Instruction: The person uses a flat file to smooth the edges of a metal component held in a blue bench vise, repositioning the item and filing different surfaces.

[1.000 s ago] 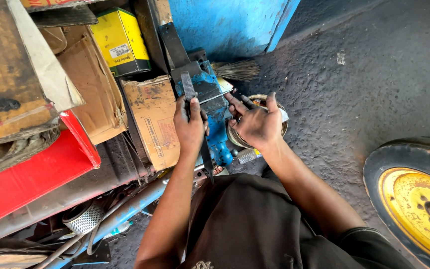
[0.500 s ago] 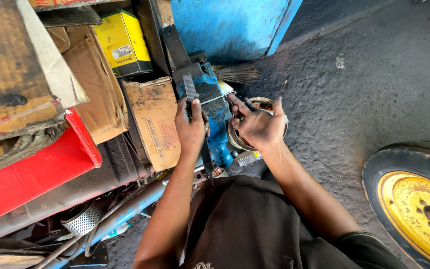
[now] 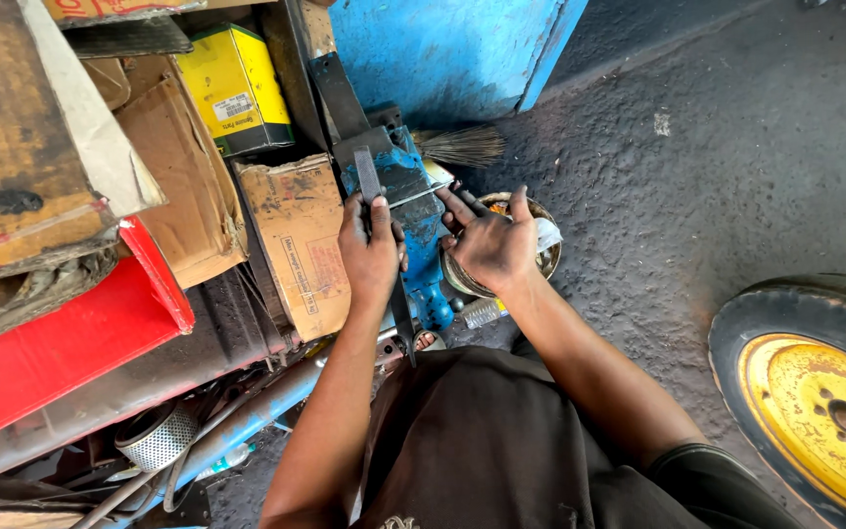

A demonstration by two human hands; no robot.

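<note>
My left hand (image 3: 369, 253) grips a long dark flat metal bar (image 3: 367, 176) that runs from the blue bench vise (image 3: 413, 211) back toward my body. The bar's far end lies at the vise jaws. My right hand (image 3: 490, 245) rests at the right side of the vise, fingers spread, holding a thin rod-like handle at the vise; exactly what it pinches is hard to tell. Under that hand sits a round metal bowl (image 3: 545, 263) holding small parts.
Worn cardboard boxes (image 3: 296, 240) and a yellow box (image 3: 235, 88) are stacked at left, above a red panel (image 3: 61, 343). A blue metal cabinet (image 3: 443, 49) stands behind the vise, with a small broom (image 3: 462, 147) beside it. A tyre with yellow rim (image 3: 820, 402) lies at right on dark ground.
Both hands stay at the vise. My right hand has shifted slightly, its fingers now spread flatter over the bowl.
</note>
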